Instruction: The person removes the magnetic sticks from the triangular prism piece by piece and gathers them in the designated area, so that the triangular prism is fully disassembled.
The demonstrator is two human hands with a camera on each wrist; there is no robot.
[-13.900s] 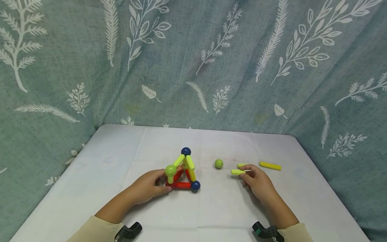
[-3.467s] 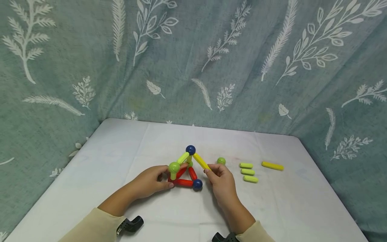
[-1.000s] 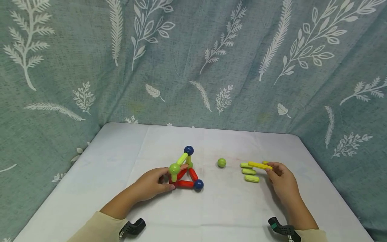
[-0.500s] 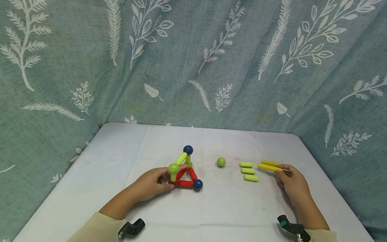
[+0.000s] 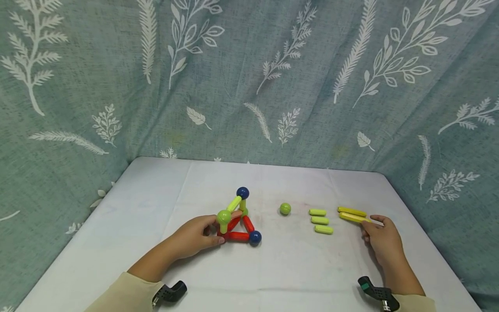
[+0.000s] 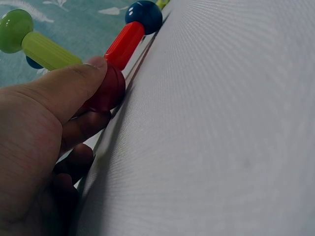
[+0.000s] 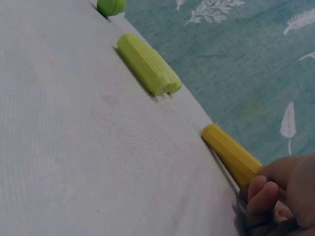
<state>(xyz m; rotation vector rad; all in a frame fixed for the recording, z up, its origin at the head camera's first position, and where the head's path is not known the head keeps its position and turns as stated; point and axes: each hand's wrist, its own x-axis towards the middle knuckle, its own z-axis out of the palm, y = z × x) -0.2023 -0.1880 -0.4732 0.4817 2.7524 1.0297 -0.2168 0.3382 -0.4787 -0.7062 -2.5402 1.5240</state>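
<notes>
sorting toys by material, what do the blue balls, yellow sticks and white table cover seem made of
Blue balls: probably hard plastic, glossy, given the bright highlights; painted metal is possible.
Yellow sticks: likely moulded plastic with a soft sheen, judging by the even ribs.
White table cover: seems matte fabric, from its creases.

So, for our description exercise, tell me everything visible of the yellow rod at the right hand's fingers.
The yellow rod is a straight bar, ridged lengthwise, with a rounded left end, apparently plastic. The right hand pinches its right end, partly hiding it. It points left and slightly away, at the right side of the table, just in front of a second yellow rod. Whether it touches that rod or rests fully on the table is unclear.
</notes>
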